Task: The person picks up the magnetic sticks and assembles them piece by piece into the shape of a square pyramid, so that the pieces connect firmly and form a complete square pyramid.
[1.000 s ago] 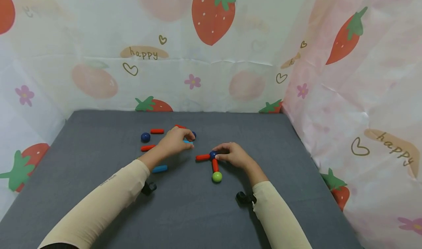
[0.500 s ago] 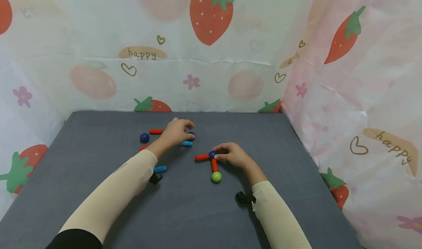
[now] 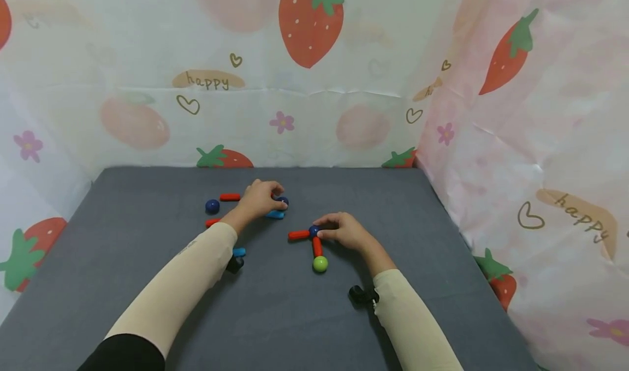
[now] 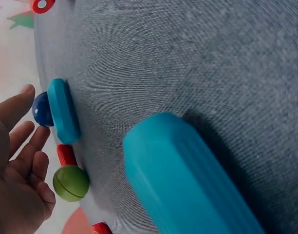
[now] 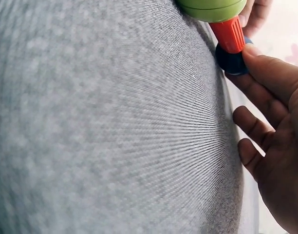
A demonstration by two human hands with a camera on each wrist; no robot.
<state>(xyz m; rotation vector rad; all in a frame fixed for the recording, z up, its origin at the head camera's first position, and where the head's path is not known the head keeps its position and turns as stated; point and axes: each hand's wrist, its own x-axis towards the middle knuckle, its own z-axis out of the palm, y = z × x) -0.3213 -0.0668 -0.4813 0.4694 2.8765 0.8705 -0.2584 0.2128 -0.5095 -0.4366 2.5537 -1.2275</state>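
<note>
In the head view, my left hand [image 3: 260, 197] is at a dark blue ball [image 3: 283, 201] toward the back of the table. The left wrist view has that blue ball [image 4: 42, 109] between thumb and fingertips, partly behind a light blue rod [image 4: 64, 111]. My right hand [image 3: 348, 231] pinches another dark blue ball [image 3: 314, 230] with thumb and forefinger. From this ball one red rod [image 3: 298, 234] points left, and a second red rod [image 3: 317, 246] runs toward the front to a green ball [image 3: 320, 264].
Left of my left hand lie a loose blue ball [image 3: 212, 206] and a red rod [image 3: 230, 197]. Another red rod [image 3: 212, 222] and a blue rod [image 3: 239, 252] are partly covered by the left arm. Grey cloth [image 3: 275, 316] covers the table, with a printed curtain [image 3: 304, 103] behind.
My left hand has moved back from over the light blue rod to the dark blue ball, its thumb and fingers coming round it. My right hand keeps its grip on the joined pieces.
</note>
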